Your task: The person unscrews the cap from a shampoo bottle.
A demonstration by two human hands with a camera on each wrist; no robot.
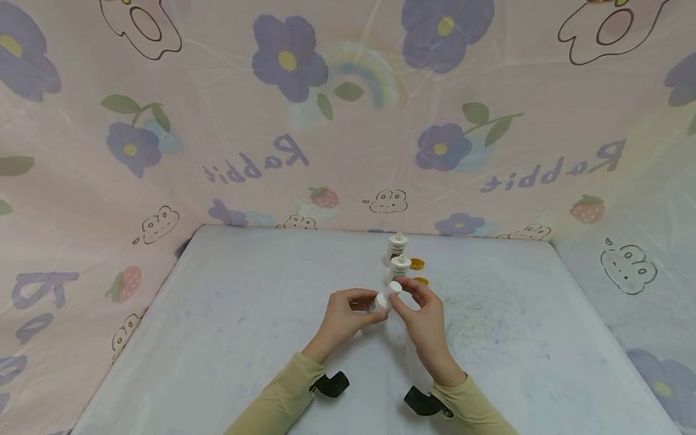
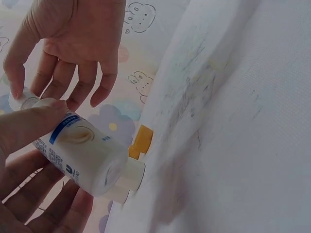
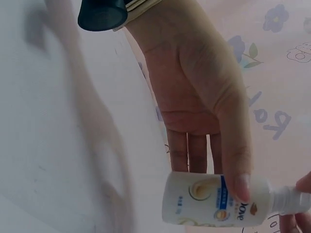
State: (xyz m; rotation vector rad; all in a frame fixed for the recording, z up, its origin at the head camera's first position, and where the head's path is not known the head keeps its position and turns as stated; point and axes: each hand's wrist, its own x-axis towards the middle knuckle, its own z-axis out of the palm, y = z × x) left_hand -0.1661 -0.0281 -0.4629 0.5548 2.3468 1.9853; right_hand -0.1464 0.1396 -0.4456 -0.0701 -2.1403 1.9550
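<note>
A small white Dove bottle (image 1: 377,305) is tilted in my left hand (image 1: 341,314), its label facing out in the right wrist view. My thumb lies along one side of the bottle (image 3: 194,201) and the fingers are behind it. At its top end, my right hand (image 1: 426,320) pinches a white cap (image 1: 394,289) between thumb and finger. Beyond the hands, two more white bottles (image 1: 400,266) stand upright with narrow nozzles on top. Yellow flip caps (image 1: 417,264) lie to their right, one partly hidden by my right fingers.
A white cloth-covered table (image 1: 234,326) spreads around the hands, with faint dark smudges at the right. Patterned curtains (image 1: 348,139) rise along its back and sides. A black wrist mount (image 1: 331,384) projects from each sleeve.
</note>
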